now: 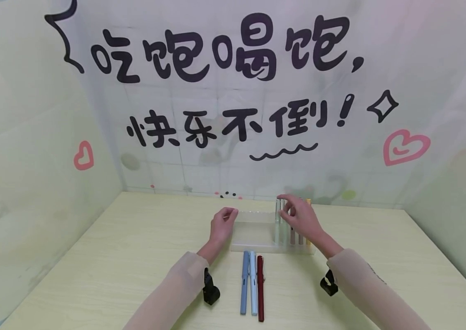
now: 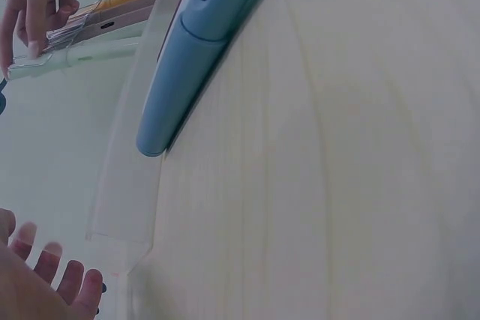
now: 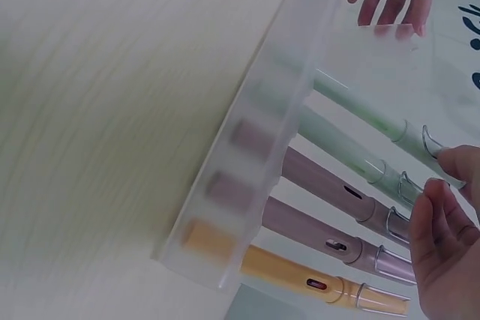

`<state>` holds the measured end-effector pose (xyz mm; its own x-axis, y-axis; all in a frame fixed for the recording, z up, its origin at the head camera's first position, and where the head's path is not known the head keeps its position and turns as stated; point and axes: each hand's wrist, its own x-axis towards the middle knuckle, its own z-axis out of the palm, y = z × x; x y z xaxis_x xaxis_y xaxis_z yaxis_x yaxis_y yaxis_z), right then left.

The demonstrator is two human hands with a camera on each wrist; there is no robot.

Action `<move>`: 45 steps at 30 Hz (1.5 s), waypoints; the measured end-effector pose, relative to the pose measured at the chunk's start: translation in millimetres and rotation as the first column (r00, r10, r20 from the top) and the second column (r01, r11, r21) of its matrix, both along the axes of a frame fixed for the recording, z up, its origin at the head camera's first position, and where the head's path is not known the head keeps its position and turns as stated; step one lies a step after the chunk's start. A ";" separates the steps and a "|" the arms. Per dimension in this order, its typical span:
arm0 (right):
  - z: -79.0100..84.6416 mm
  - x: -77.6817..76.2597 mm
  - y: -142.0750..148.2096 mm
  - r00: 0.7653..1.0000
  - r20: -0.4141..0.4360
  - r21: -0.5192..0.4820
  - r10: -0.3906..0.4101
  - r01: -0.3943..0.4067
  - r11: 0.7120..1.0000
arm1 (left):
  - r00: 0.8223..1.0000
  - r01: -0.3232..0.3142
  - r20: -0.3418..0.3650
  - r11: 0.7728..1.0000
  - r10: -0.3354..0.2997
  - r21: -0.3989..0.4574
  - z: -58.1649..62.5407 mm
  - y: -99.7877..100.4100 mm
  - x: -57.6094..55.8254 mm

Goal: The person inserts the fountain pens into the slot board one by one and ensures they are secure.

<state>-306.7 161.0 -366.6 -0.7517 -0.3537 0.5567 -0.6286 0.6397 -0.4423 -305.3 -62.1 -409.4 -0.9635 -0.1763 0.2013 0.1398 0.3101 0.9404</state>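
A frosted clear pen holder (image 1: 253, 248) stands on the table, with several capped pens upright in its right part. My left hand (image 1: 221, 225) holds its upper left edge; fingertips show through the panel in the right wrist view. At the leftmost standing pen, a pale green one (image 3: 367, 110), my right hand (image 1: 304, 221) pinches the cap's top end. Beside it stand a second pale green pen (image 3: 341, 144), two mauve pens, one mauve pen (image 3: 311, 177) nearer, and a yellow pen (image 3: 292, 271). In front lie a blue pen (image 1: 244, 284), a light blue pen (image 1: 253, 286) and a dark red pen (image 1: 260, 288).
The pale wood-grain table (image 1: 134, 275) ends at a printed backdrop (image 1: 216, 174) just behind the holder. Similar panels rise at both sides. A black wrist camera (image 1: 211, 291) hangs under the left sleeve, another black camera (image 1: 329, 283) under the right.
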 end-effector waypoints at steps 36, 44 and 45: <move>-0.4 -5.2 -1.7 0.986 0.125 0.116 -0.106 0.092 0.989 | 1.000 -0.002 0.021 1.000 0.002 0.002 -0.7 0.0 -1.4; 1.5 -4.2 -2.6 0.984 0.142 0.121 -0.104 0.087 0.989 | 1.000 -0.008 0.019 1.000 0.008 0.003 -0.3 0.5 -1.4; 1.4 -4.3 -2.6 0.984 0.144 0.119 -0.105 0.088 0.989 | 1.000 -0.008 0.016 1.000 0.008 0.002 -0.1 0.6 -1.3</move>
